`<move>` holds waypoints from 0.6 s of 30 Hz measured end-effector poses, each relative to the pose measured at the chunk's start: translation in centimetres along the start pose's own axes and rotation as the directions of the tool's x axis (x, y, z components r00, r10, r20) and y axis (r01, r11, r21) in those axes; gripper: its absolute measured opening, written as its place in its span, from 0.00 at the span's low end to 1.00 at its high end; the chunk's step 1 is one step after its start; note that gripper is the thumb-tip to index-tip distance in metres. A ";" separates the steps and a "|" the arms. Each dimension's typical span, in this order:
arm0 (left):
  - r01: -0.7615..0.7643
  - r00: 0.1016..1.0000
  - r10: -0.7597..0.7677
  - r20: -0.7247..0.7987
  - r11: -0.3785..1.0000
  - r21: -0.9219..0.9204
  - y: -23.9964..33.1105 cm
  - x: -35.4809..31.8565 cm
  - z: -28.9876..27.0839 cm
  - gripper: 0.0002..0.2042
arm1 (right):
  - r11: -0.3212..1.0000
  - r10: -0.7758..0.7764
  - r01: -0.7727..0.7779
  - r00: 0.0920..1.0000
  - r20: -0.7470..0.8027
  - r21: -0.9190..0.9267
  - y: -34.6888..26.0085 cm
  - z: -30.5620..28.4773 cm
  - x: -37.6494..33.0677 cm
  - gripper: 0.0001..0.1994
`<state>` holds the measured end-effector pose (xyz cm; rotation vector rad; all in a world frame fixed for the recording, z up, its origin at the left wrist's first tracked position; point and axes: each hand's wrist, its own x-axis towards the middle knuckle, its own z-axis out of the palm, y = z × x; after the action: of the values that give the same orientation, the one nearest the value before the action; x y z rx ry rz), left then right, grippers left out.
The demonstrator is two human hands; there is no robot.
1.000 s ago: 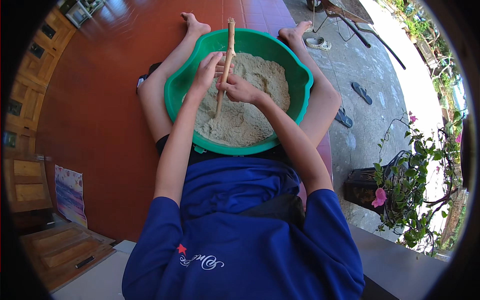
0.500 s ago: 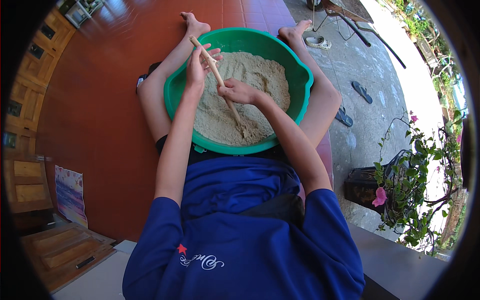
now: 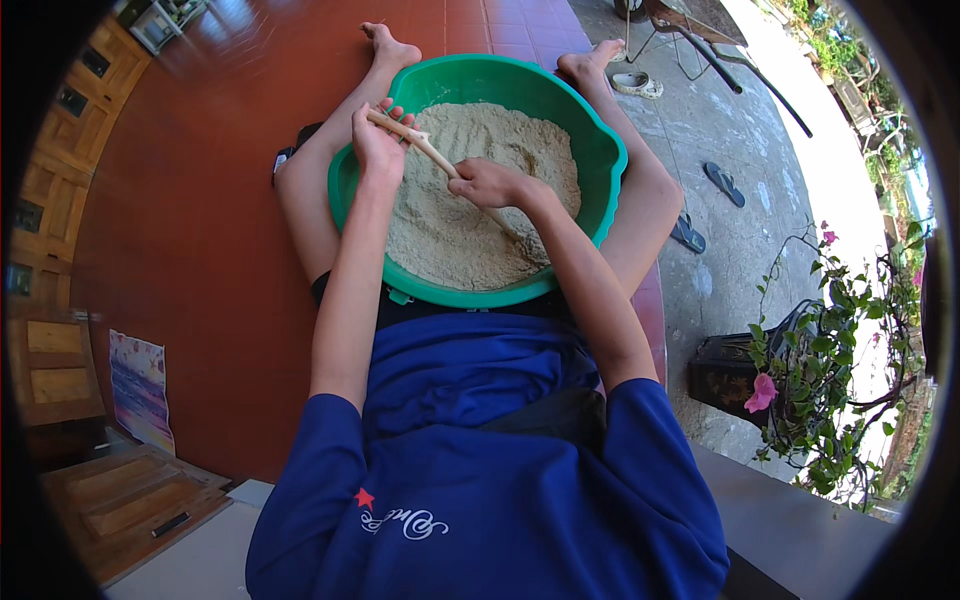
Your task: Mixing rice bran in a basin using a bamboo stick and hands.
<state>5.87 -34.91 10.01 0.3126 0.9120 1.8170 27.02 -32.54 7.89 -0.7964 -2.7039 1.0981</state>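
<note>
A green plastic basin [image 3: 480, 78] sits between my outstretched legs, holding a pale, crumbly, sand-like material [image 3: 440, 240]. Slanting across it is a peeled wooden stick [image 3: 436, 154] with a small side knot. My right hand [image 3: 487, 184] is closed around the stick's middle. Its lower end reaches into the material near the basin's right front side, where a darker clump clings. My left hand [image 3: 378, 145] is palm up at the basin's left rim, its loosely curled fingers cradling the stick's upper end.
Red tiled floor [image 3: 200, 270] spreads to the left, with wooden cabinet doors [image 3: 50, 190] beyond. On the lower concrete at right are dark flip-flops [image 3: 724, 184], a pale clog [image 3: 637, 85], a wheelbarrow [image 3: 690, 25] and a potted plant with pink flowers [image 3: 735, 375].
The stick has tilted flatter: its upper end dropped left with my left hand, while its lower end swept right through the material. My right hand shifted slightly right, keeping its grip.
</note>
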 end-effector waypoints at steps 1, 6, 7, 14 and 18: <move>0.003 1.000 -0.003 0.020 1.000 -0.004 -0.1 0.0 0.2 0.21 | 1.000 0.017 -0.017 1.000 0.003 -0.009 0.1 -0.2 -0.2 0.23; 0.025 0.999 -0.023 0.039 0.999 -0.044 0.0 -0.2 0.1 0.22 | 0.983 0.068 -0.079 0.995 -0.070 -0.165 -0.2 -0.8 -0.7 0.21; 0.058 0.998 -0.054 0.041 0.993 -0.103 0.0 -0.3 0.0 0.22 | 0.967 0.101 -0.118 0.991 -0.086 -0.225 -0.2 -1.0 -0.8 0.20; 0.112 0.993 -0.102 0.059 0.970 -0.216 0.0 -0.8 0.6 0.26 | 0.911 0.129 -0.191 0.974 -0.189 -0.364 -0.5 -1.1 -1.6 0.17; 0.115 0.987 -0.084 0.137 0.964 -0.241 0.1 0.0 -0.6 0.29 | 0.879 0.102 -0.207 0.962 -0.253 -0.430 -0.7 -0.7 -1.4 0.14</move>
<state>5.43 -35.23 9.66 0.2154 0.5938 1.7740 28.10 -33.29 9.01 -1.1424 -2.7626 0.3513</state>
